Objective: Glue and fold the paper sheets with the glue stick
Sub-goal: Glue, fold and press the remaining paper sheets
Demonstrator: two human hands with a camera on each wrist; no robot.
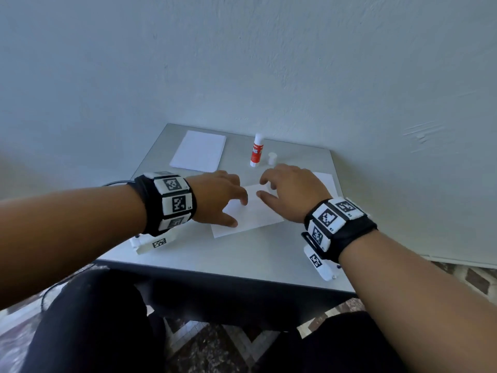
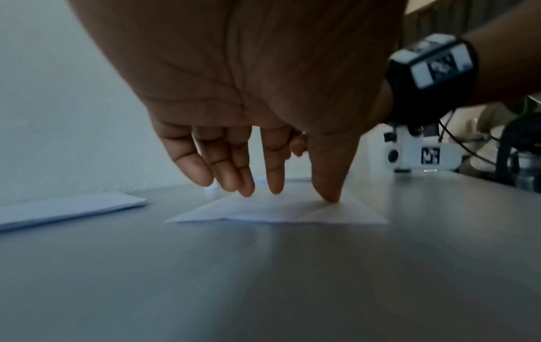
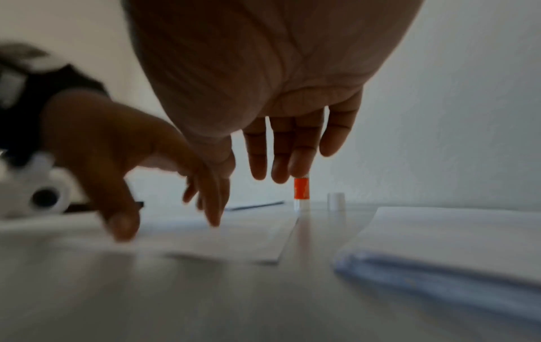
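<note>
The left hand rests on a folded paper sheet at the middle of a grey table, its fingers straight and slightly spread. The left wrist view shows its thumb tip pressed down on the sheet, with the other fingertips touching or just above the paper beyond the thumb. The right hand hovers over the far right corner of the same sheet, fingers loosely extended and apart, holding nothing; the right wrist view shows them clear of the table.

Just beyond the right hand's fingertips the glue stick stands upright and uncapped, its white cap standing just beside it. A stack of white paper sheets lies beyond the left hand, apart from the folded sheet. Another pile of paper lies beside the right hand, partly under it in the head view. A black wrist strap bearing square markers sits behind each hand.
</note>
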